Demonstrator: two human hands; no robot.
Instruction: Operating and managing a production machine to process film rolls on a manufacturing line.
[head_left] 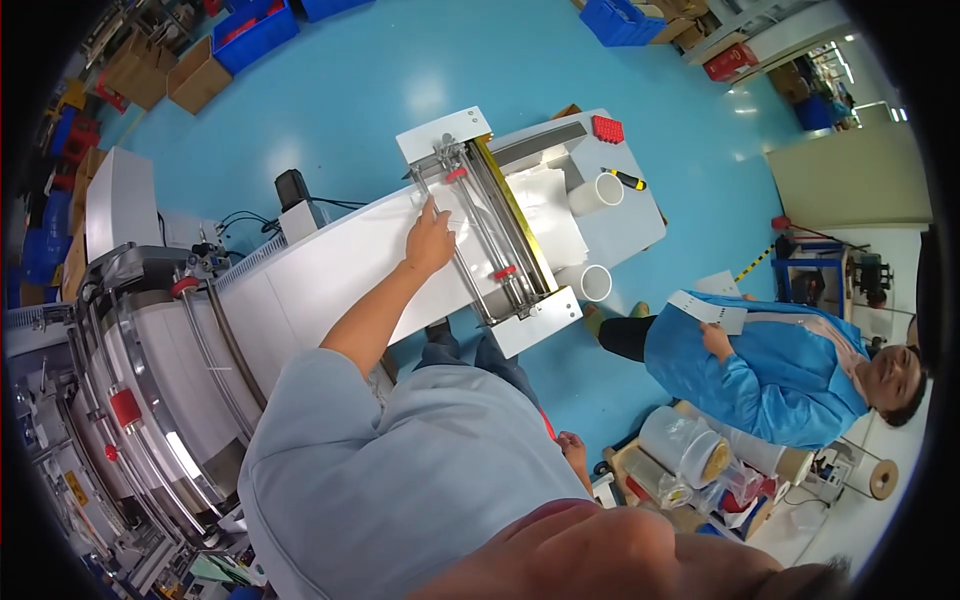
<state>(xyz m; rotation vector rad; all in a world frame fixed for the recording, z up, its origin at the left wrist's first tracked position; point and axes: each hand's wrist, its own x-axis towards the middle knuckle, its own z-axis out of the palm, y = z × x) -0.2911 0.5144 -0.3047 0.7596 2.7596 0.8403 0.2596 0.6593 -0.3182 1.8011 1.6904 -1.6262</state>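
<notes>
Head view: metal rod (471,280) at partly curled left grip (430,242); can't tell if clasped

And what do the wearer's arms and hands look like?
The left hand is bare, with no glove or watch visible; a short, pale grey-blue sleeve ends near the elbow. The right hand looks ungloved too; most of that arm is hidden.

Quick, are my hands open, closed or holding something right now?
Left hand: at the metal rod, index finger extended; grip can't be told.
Right hand: by your side, fingers seemingly curled; can't tell if holding anything.
</notes>
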